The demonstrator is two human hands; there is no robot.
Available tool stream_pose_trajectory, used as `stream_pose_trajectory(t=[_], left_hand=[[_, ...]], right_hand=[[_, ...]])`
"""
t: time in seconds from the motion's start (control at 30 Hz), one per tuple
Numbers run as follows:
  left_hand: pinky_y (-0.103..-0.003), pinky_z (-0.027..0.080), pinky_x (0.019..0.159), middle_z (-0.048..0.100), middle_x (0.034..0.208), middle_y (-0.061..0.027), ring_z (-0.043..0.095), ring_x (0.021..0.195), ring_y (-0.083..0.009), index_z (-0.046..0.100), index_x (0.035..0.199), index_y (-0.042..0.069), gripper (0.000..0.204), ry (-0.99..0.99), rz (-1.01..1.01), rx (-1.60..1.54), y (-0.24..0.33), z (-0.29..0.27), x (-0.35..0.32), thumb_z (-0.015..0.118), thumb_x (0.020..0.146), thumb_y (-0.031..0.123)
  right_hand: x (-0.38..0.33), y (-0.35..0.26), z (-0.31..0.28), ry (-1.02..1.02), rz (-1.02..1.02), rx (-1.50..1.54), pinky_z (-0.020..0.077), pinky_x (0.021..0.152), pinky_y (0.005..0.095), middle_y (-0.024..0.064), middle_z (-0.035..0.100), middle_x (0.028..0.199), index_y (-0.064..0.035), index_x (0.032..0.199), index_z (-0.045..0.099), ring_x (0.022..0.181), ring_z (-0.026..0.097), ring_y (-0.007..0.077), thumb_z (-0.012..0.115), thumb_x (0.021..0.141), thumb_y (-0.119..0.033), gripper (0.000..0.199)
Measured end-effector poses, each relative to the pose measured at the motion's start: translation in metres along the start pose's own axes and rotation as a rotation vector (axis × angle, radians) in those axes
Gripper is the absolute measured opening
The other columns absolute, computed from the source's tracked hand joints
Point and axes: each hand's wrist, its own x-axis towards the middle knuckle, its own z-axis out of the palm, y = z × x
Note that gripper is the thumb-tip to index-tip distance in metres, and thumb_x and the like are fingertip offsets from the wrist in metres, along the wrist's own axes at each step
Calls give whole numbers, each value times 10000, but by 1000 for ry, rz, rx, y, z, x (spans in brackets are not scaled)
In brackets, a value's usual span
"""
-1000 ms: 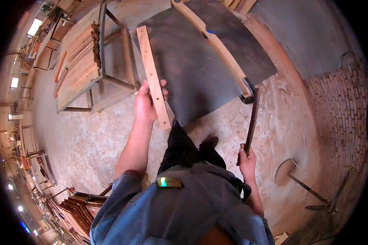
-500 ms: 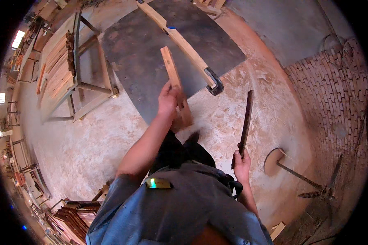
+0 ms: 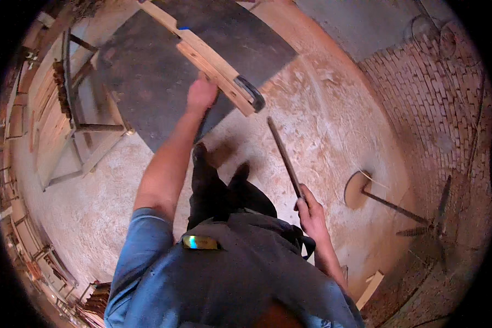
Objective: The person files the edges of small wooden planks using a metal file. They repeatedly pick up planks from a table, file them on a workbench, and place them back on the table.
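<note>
My left hand (image 3: 202, 94) reaches forward over a dark tabletop (image 3: 147, 60). It is closed on a pale wooden piece (image 3: 232, 94) with small holes, which lies along the near side of a longer wooden bar (image 3: 205, 52). A black clamp (image 3: 251, 92) grips the bar's near end, and a blue mark shows further up the bar. Low on the right, my right hand (image 3: 311, 210) is wrapped round the lower end of a slim dark stick (image 3: 284, 156), whose tip points up toward the clamp.
A wooden rack (image 3: 95, 128) carrying stacked boards stands to the left. On the right are a round disc on a rod (image 3: 358, 189), a fan-like bladed stand (image 3: 434, 228) and a brick-patterned surface (image 3: 421, 104). Dusty floor (image 3: 333, 126) surrounds the table.
My left hand has moved forward and brought the wooden piece from near my body to lie along the bar. My right hand's stick has tilted leftward. The view has shifted.
</note>
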Motion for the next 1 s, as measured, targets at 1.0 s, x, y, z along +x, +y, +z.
stream_pose_trajectory(t=[1.0], left_hand=[[-526,487,861,636,1010,-317,606,978,-475,459,1165,-44,426,63,27,105,19,11,4,458,938,316]], right_hand=[[67,-20,3,10,-244,-343,518,735,463,269,653,924,-69,1294,554,871,638,435,565,948,-204,372]])
